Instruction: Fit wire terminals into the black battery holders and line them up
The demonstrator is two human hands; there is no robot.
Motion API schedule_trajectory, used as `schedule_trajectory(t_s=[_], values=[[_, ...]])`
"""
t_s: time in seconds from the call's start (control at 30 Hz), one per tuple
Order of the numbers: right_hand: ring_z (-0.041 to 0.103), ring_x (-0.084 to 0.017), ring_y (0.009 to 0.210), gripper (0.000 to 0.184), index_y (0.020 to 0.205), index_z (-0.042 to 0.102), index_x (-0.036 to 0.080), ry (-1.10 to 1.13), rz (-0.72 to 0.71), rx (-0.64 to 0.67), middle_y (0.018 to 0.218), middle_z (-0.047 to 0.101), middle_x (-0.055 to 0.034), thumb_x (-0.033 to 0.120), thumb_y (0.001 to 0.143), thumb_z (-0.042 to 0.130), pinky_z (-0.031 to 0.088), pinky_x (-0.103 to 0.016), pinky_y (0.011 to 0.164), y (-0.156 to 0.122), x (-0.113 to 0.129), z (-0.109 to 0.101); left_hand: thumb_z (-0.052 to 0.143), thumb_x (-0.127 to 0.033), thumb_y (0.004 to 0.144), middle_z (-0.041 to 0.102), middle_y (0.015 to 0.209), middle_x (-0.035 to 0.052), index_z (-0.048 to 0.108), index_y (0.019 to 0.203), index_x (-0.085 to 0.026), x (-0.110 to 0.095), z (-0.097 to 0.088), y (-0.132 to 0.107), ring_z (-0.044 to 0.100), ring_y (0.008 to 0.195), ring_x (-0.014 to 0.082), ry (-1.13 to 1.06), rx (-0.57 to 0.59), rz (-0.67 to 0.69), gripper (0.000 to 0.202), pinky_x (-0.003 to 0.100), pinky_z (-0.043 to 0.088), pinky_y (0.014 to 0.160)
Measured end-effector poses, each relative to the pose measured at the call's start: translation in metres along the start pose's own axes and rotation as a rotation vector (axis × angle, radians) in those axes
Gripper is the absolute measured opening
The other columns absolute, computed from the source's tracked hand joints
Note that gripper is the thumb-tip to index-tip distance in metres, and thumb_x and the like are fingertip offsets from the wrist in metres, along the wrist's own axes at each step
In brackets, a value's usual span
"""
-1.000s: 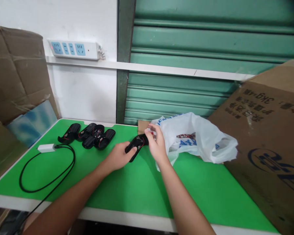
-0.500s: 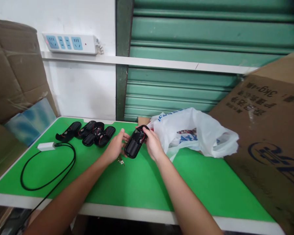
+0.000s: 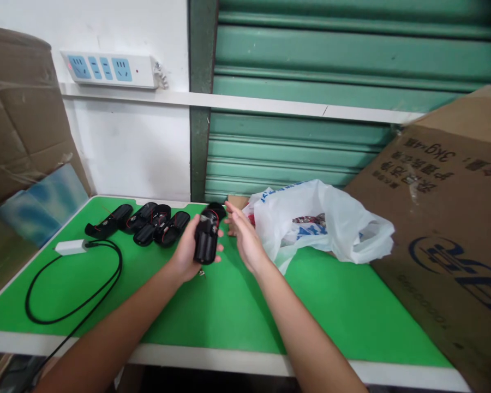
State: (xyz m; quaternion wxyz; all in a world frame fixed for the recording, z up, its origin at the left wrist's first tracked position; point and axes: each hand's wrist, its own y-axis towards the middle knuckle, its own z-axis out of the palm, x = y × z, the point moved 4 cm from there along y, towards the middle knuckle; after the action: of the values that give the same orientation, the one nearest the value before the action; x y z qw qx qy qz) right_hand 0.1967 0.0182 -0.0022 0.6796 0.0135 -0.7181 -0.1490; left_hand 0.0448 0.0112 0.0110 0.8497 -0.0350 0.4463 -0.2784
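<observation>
Left hand [image 3: 186, 251] raised, fingers and thumb wrapped around a black case [image 3: 205, 240], gripping it upright. Right hand [image 3: 242, 237] just beside it, open, palm facing left, fingers spread and loose, holding nothing. Both forearms bare, reaching forward and converging.

The left hand [image 3: 185, 252] grips a black battery holder [image 3: 205, 239], lifted off the green mat [image 3: 237, 305], just left of the white plastic bag [image 3: 331, 226]. The right hand [image 3: 242, 236] hovers between holder and bag, fingers spread, touching neither. Further left of the bag lie a row of black holders [image 3: 147, 224] and a white adapter [image 3: 69, 246] with its black cable [image 3: 71, 313]; right of the bag stands a cardboard box [image 3: 445, 218].
</observation>
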Motion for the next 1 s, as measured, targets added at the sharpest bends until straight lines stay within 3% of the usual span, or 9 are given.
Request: schedule_trajectory(t_s=[0.07, 0.2, 0.33, 0.43, 0.73, 1.0], values=[[0.067, -0.022, 0.104, 0.052, 0.136, 0.065, 0.030, -0.009, 0.018, -0.009, 0.132, 0.069, -0.0059, 0.060, 0.094, 0.051, 0.053, -0.032, 0.076, 0.002, -0.005, -0.003, 0.038, -0.056, 0.103, 0.074, 0.084, 0.0063, 0.067, 0.104, -0.015, -0.016, -0.004, -0.001, 0.068, 0.053, 0.0157, -0.049, -0.109, 0.172, 0.050, 0.027, 0.056, 0.042], [0.063, -0.021, 0.080, 0.029, 0.106, 0.075, 0.024, -0.296, -0.122, 0.051, 0.092, 0.070, -0.0043, 0.045, 0.092, 0.060, 0.051, -0.035, 0.073, -0.003, -0.006, 0.002, 0.031, -0.051, 0.105, 0.073, 0.084, 0.0046, 0.066, 0.104, -0.015, -0.041, -0.012, -0.004, 0.070, 0.056, 0.0167, -0.097, -0.224, 0.313, 0.049, 0.028, 0.057, 0.045], [0.062, -0.024, 0.095, 0.015, 0.096, 0.073, 0.023, -0.622, -0.295, 0.179, 0.096, 0.064, -0.0061, 0.028, 0.093, 0.059, 0.051, -0.039, 0.087, -0.019, -0.007, 0.025, 0.029, -0.050, 0.105, 0.073, 0.085, 0.0051, 0.065, 0.104, -0.015, -0.047, -0.017, -0.004, 0.070, 0.058, 0.0169, -0.116, -0.269, 0.340, 0.050, 0.027, 0.056, 0.046], [0.059, -0.027, 0.101, 0.011, 0.094, 0.071, 0.022, -0.760, -0.340, 0.242, 0.098, 0.061, -0.0073, 0.024, 0.093, 0.060, 0.049, -0.041, 0.092, -0.027, -0.010, 0.038, 0.029, -0.050, 0.106, 0.073, 0.083, 0.0041, 0.064, 0.103, -0.015, -0.046, -0.019, -0.003, 0.070, 0.058, 0.0163, -0.139, -0.293, 0.393, 0.050, 0.028, 0.058, 0.049], [0.054, -0.029, 0.106, 0.012, 0.102, 0.070, 0.021, -0.885, -0.302, 0.269, 0.107, 0.059, -0.0099, 0.023, 0.094, 0.061, 0.048, -0.043, 0.095, -0.021, -0.017, 0.038, 0.028, -0.050, 0.106, 0.075, 0.087, 0.0068, 0.065, 0.103, -0.014, -0.043, -0.020, -0.002, 0.074, 0.064, 0.0175, -0.128, -0.209, 0.355, 0.051, 0.028, 0.062, 0.054], [0.052, -0.032, 0.107, 0.011, 0.101, 0.067, 0.023, -1.094, -0.313, 0.308, 0.116, 0.061, -0.0125, 0.022, 0.095, 0.058, 0.046, -0.045, 0.088, -0.027, -0.010, 0.038, 0.031, -0.049, 0.106, 0.078, 0.092, 0.0105, 0.066, 0.120, -0.012, -0.036, -0.011, -0.001, 0.076, 0.068, 0.0197, -0.111, -0.063, 0.260, 0.053, 0.030, 0.064, 0.056]])
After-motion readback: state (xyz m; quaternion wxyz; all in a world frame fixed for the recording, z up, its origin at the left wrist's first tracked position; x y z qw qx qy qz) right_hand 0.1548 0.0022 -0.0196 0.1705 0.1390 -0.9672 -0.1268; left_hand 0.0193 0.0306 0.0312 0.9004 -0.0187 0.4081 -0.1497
